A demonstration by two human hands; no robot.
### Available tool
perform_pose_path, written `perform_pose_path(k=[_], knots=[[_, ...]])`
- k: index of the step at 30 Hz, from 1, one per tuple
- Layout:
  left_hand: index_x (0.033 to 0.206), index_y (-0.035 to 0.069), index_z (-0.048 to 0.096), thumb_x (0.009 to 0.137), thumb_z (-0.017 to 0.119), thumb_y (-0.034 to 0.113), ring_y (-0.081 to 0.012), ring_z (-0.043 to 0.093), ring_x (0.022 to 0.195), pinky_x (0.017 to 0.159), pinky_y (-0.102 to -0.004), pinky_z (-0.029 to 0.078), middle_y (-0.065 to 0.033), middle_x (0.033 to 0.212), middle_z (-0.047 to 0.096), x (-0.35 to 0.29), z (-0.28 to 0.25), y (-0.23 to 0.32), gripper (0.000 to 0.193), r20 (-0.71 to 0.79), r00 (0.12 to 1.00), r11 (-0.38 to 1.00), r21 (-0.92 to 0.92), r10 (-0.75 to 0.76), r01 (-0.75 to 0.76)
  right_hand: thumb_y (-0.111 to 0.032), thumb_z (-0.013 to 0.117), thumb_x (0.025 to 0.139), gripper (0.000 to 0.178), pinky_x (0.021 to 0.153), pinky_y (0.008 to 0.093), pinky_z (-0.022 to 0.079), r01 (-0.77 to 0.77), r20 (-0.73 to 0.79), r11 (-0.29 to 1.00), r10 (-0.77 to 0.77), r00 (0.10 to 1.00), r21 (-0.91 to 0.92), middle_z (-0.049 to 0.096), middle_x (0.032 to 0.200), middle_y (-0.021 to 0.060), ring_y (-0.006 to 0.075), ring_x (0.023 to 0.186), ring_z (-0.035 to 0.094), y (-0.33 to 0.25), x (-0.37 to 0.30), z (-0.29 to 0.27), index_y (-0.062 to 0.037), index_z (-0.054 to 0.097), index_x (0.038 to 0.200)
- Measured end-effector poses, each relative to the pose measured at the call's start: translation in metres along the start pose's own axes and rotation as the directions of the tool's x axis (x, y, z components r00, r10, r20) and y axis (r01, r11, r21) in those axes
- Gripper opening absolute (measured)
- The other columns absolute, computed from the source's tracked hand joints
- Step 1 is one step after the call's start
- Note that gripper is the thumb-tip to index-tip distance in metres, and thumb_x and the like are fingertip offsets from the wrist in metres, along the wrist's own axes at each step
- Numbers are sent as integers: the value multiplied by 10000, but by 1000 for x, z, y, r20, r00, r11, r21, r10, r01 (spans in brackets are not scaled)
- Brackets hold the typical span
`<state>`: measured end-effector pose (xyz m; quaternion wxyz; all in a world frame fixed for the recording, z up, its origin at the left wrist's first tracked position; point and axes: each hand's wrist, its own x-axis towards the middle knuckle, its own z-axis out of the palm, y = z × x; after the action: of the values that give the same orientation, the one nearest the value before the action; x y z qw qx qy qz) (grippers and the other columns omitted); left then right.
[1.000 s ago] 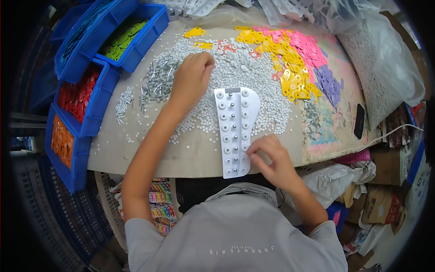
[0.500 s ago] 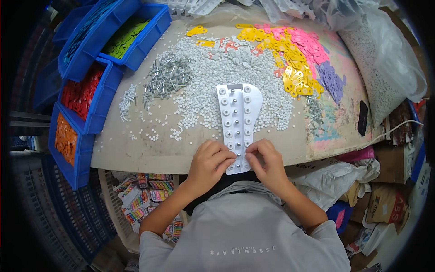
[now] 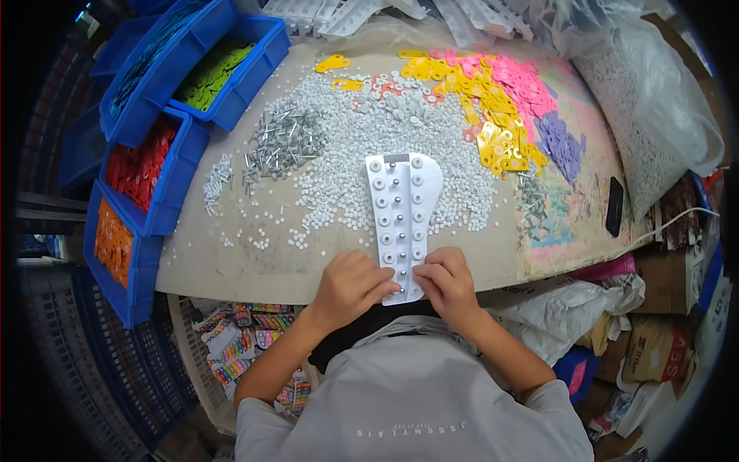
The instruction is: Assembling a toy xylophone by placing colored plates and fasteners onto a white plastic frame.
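Note:
A white plastic board (image 3: 427, 185), rounded at its upper right, lies near the table's front edge. White ring-shaped washers (image 3: 381, 201) line both sides of its raised strip, and metal pins with round heads (image 3: 399, 217) stand in a row down the middle. My left hand (image 3: 348, 285) is closed at the board's lower left, thumb and index fingertips close together over the washers. On the opposite side my right hand (image 3: 449, 283) makes a pinch at the lower right washers. What is between the fingertips of either hand is too small to make out.
Loose white washers (image 3: 369, 115) cover the table's middle, beside a heap of metal pins (image 3: 285, 137). Yellow (image 3: 500, 108), pink (image 3: 527, 81) and purple pieces (image 3: 560, 142) lie right of them. Blue bins (image 3: 171, 177) stand left; a black phone (image 3: 614, 206) lies right.
The board sits slightly closer to me. My left fingertips have moved down to a lower part of the board; my right hand has shifted only a little. The whole view has dipped slightly.

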<state>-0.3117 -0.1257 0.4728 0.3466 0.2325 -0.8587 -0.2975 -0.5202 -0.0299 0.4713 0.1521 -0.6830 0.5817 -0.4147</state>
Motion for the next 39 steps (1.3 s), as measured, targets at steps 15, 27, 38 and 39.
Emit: perform_pose_path(k=[15,27,38,39], knots=[[931,78,736,846,730,96,-295,620,957,846,-411,488,-88,908,647,176,-14,-157,87,-84,994,919,381,-73,99,91,632,804,209,872,437,458,-162,-134,962,135,982,-219,631,972,145,359,959,584,35,48,-43,-24,631,978],[933,29,708,852,743,72,-297,630,850,786,-405,491,-101,881,677,140,-28,-72,98,-145,962,964,105,-230,246,-29,698,843,111,874,441,464,18,-141,952,-64,988,-307,646,913,99,316,950,593,109,181,-20,-67,675,945],[951,8,760,834,745,-28,-227,629,880,793,-333,482,-75,897,731,21,-34,12,124,-40,934,929,-130,-355,348,-40,668,832,102,804,432,497,149,-30,885,-180,983,-441,627,886,101,310,912,609,131,189,-3,-60,644,929],[951,7,758,834,744,-29,-228,626,887,795,-335,483,-76,897,730,18,-31,17,124,-10,926,914,-162,-378,371,-31,671,835,118,807,440,499,134,-18,868,-162,987,-478,628,893,111,321,908,609,130,186,-7,-48,632,944]])
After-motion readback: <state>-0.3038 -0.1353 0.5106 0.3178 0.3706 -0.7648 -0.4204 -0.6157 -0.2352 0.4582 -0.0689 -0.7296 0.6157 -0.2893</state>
